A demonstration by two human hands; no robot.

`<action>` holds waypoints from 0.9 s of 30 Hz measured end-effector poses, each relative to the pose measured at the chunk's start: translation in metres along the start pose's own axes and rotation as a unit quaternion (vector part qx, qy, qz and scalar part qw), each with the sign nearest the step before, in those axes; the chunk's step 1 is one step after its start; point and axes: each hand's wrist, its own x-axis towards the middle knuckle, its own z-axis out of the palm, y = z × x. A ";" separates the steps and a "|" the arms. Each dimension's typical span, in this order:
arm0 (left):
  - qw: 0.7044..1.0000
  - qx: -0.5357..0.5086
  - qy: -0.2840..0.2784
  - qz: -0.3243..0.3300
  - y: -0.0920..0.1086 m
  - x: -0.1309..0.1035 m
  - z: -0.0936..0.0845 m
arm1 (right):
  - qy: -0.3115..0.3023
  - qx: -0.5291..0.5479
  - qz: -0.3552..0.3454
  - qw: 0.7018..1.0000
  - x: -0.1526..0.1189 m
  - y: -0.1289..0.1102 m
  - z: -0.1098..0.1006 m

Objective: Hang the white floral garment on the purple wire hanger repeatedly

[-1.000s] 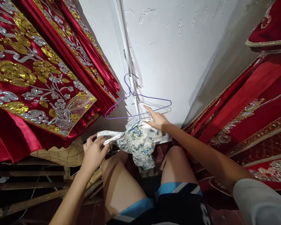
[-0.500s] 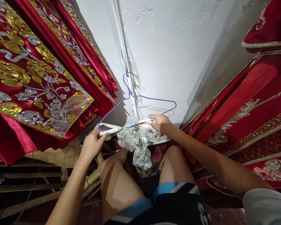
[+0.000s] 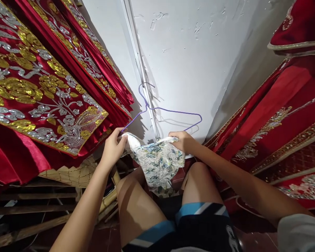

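Observation:
A purple wire hanger is upright in front of the wall, its hook by a narrow white strip. Its lower part is hidden behind a white floral garment, which hangs bunched between my hands. My left hand pinches the garment's left upper edge, with the thumb in front, at the hanger's left arm. Closed on the right end of the same edge is my right hand, just below the hanger's right arm.
Red cloth with gold and silver sequins hangs at the left. More red beaded garments stand at the right. Bamboo slats lie low on the left. The white wall is straight ahead.
My left hand has moved right and up, bringing the garment's left edge closer to the right one. The hanger's lower left corner is now covered. The garment hangs more spread out.

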 end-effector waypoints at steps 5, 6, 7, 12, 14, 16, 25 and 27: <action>0.996 -0.063 0.029 0.056 0.016 0.014 0.021 | 0.033 0.034 -0.030 0.998 -0.007 0.003 -0.002; 0.997 -0.052 0.034 0.051 0.016 0.015 0.022 | 0.044 0.032 -0.027 0.998 -0.010 0.003 -0.003; 0.998 -0.036 0.036 0.045 0.015 0.015 0.022 | 0.057 0.028 -0.021 0.998 -0.012 0.003 -0.006; 0.997 0.048 0.022 0.058 0.015 0.010 0.014 | 0.197 0.045 0.026 0.979 -0.018 0.008 -0.037; 0.995 0.065 0.005 0.074 0.018 0.008 0.010 | 0.230 0.045 0.056 0.970 -0.010 0.013 -0.054; 0.993 0.072 -0.007 0.090 0.020 0.008 0.007 | 0.203 0.031 0.092 0.974 0.002 0.015 -0.070; 0.989 0.074 0.094 0.086 0.006 0.011 -0.022 | -0.063 0.056 0.109 0.990 0.011 -0.016 -0.133; 0.992 0.051 0.103 0.043 0.000 0.008 -0.027 | -0.099 0.113 0.150 0.977 0.009 -0.019 -0.141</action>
